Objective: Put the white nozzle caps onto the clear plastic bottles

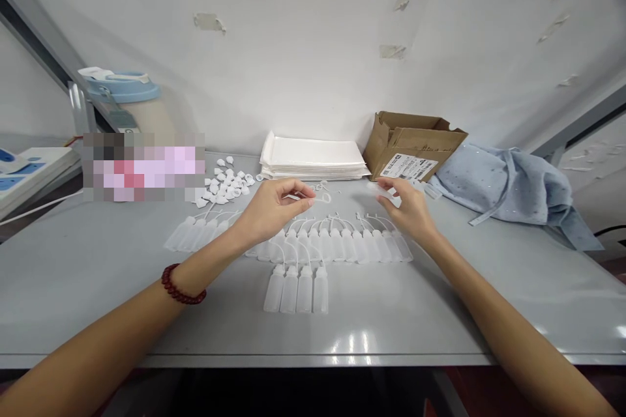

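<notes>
My left hand (274, 210), with a dark red bead bracelet on its wrist, pinches a small translucent looped strap (323, 197) between thumb and fingertips. To the right, my right hand (409, 208) is closed on a small translucent squeeze bottle (380, 189), partly hidden by the fingers. Below both hands, a long row of similar bottles (342, 247) lies on the table, each with a thin strap at its neck. Several more bottles (297, 290) form a short row nearer the front. Left of my left hand is a pile of white caps (227, 184).
White padded envelopes (313, 155) are stacked by the wall. Beside them stands an open cardboard box (415, 143), then a light blue cloth bag (508, 186). A blue-lidded tumbler (130, 94) and a power strip (36, 169) are at left. The grey table (415, 319) has a straight front edge.
</notes>
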Available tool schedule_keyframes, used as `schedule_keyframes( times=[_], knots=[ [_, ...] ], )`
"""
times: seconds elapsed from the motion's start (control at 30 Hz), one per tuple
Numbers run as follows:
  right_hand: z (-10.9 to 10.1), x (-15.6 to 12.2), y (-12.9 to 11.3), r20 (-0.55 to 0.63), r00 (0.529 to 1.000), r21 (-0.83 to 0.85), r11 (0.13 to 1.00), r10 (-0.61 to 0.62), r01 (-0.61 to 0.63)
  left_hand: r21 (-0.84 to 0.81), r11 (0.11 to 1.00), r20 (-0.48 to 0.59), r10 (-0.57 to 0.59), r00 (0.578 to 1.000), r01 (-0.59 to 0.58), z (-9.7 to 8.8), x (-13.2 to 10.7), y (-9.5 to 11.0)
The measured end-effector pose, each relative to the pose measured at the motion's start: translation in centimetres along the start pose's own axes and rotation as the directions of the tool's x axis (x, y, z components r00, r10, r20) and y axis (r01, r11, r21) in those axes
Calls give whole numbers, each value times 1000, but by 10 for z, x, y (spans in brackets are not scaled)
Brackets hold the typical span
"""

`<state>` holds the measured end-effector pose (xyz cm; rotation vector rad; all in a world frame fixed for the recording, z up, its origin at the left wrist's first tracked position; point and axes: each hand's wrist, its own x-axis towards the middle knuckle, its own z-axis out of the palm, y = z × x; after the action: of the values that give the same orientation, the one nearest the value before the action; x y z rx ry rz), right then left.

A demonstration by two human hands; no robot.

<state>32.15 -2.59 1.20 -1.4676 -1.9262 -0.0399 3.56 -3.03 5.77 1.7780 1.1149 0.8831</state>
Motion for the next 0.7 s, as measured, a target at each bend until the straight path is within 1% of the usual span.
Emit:
schedule_keyframes(
  times=[0.07, 0.13, 0.2, 0.27, 0.43, 0.6, 0.7],
  knots=[
    [-3, -5, -22, 23, 998, 47, 997, -60, 59, -36, 999, 24, 1, 1000, 0, 1, -2, 2],
    [-4, -10, -42, 47, 984, 106, 980, -172, 167, -60, 998, 50, -1, 999, 4, 1, -3, 4],
    [-4, -15, -57, 48, 969, 142, 962, -244, 235, -72, 997, 80, -3, 997, 9, 1, -5, 5],
    [-3, -19, -65, 50, 959, 166, 949, -278, 267, -76, 997, 104, -3, 995, 11, 2, -6, 6],
    [-3, -24, -70, 62, 946, 196, 933, -319, 302, -105, 994, 139, -14, 990, 29, 4, -7, 4],
    [-1, -25, -71, 47, 930, 218, 913, -364, 346, -212, 972, 155, -73, 985, 105, 8, -6, 0],
    [0, -26, -73, 57, 927, 228, 908, -372, 351, -285, 949, 160, -92, 983, 136, 9, -4, 0]
  ],
)
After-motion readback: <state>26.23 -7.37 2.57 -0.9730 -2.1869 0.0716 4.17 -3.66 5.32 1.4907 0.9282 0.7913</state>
